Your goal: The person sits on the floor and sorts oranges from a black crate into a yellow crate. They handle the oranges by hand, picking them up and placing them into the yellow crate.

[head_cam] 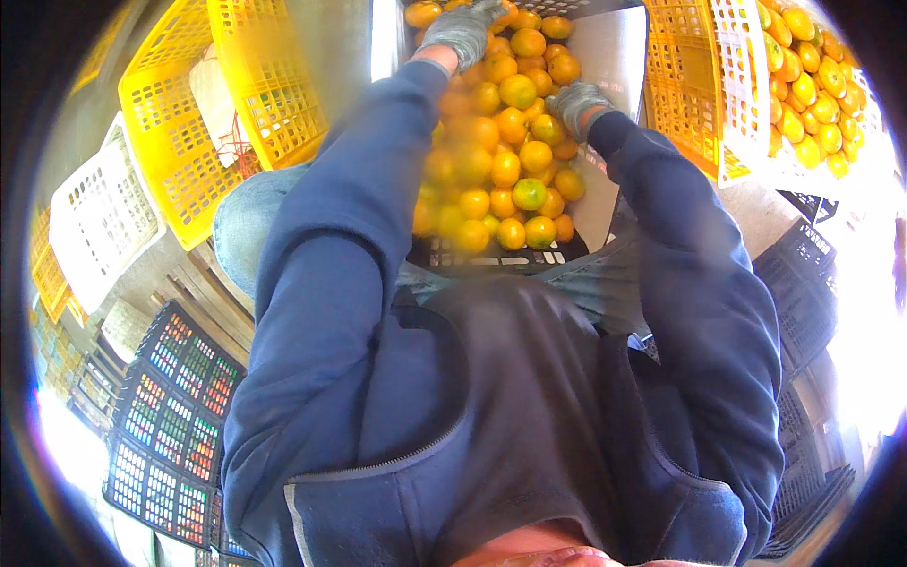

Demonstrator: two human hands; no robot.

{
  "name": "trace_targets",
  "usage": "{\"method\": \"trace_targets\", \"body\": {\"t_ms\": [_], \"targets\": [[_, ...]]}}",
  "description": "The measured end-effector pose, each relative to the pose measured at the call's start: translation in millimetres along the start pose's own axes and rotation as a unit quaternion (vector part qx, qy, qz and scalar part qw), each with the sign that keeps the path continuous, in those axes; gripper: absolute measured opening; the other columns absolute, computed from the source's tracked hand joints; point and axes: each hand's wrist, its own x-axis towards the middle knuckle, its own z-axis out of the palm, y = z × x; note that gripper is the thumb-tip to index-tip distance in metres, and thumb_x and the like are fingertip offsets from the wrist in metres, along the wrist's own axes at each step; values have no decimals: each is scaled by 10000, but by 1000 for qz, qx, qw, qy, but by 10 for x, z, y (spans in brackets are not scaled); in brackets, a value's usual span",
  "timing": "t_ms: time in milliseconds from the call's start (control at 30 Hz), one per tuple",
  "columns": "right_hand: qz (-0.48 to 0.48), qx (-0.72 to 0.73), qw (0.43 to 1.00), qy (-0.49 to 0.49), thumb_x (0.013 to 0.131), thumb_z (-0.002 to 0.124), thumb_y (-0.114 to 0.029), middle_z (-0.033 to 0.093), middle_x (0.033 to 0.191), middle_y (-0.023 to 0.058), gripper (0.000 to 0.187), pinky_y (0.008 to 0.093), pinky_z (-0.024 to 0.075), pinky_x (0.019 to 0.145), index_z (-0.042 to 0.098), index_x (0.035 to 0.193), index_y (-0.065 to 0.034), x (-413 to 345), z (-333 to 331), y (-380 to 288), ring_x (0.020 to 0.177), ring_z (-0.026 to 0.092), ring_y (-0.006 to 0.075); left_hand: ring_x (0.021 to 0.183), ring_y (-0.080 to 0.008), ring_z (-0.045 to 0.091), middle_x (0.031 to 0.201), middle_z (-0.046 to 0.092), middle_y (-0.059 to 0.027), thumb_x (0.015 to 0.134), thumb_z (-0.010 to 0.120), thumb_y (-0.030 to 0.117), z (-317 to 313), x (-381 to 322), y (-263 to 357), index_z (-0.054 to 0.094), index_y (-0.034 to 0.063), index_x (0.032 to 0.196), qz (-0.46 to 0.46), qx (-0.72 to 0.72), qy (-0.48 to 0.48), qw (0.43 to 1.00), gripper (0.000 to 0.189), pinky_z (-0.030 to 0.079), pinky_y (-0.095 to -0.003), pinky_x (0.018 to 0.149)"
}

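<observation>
A black plastic crate (496,261) stands before my knees, filled with orange mandarins (514,124), some with green patches. Pale liner sheets (606,64) line its sides. My left hand (460,32), in a grey glove, reaches over the crate's far end. Its fingers stretch toward mandarins at the upper edge, and whether they grip one is unclear. In a matching glove, my right hand (577,106) rests by the right side of the pile, fingertips against the fruit. The fingers' undersides are hidden. A blur on the lens covers the pile's left part.
Yellow plastic crates (181,127) stand on the left, one holding a pale sheet and red string. A white crate (106,220) sits behind them. To the right are another yellow crate (684,85) and a white crate (744,85) of mandarins. Black crates (173,425) flank my body.
</observation>
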Motion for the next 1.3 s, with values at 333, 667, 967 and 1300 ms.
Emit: {"method": "trace_targets", "body": {"t_ms": [333, 667, 967, 1300], "targets": [[-35, 388, 919, 53, 802, 830, -439, 595, 1396, 238, 845, 441, 454, 1097, 502, 1458, -18, 361, 58, 230, 1332, 547, 396, 1478, -261, 408, 1647, 378, -93, 1011, 395, 21, 1, 33, 16, 407, 150, 1572, 23, 116, 30, 993, 576, 357, -347, 1196], [-206, 563, 771, 216, 890, 774, -298, 618, 1359, 202, 533, 426, 499, 1042, 610, 1364, -118, 520, -66, -394, 1265, 583, 373, 1451, -284, 438, 1590, 455, -114, 930, 546, 52, 31, 120, -140, 463, 181, 1547, 85, 121, 53, 988, 636, 382, -347, 1177], [-224, 206, 947, 107, 856, 777, -241, 690, 1216, 165, 598, 454, 541, 946, 589, 1423, -224, -131, -504, -943, 1159, 657, 381, 1501, -300, 356, 1643, 381, -89, 903, 600, 119, 4, 73, -116, 422, 159, 1573, 150, 207, 45, 966, 694, 316, -382, 1219], [93, 280, 920, 259, 958, 636, -248, 703, 1211, 157, 336, 474, 541, 934, 644, 1266, -115, 302, -340, -36, 1114, 672, 382, 1447, -300, 438, 1571, 476, -125, 884, 570, 29, 212, 304, -421, 491, 136, 1518, 86, 95, 47, 991, 648, 377, -377, 1174]]}}
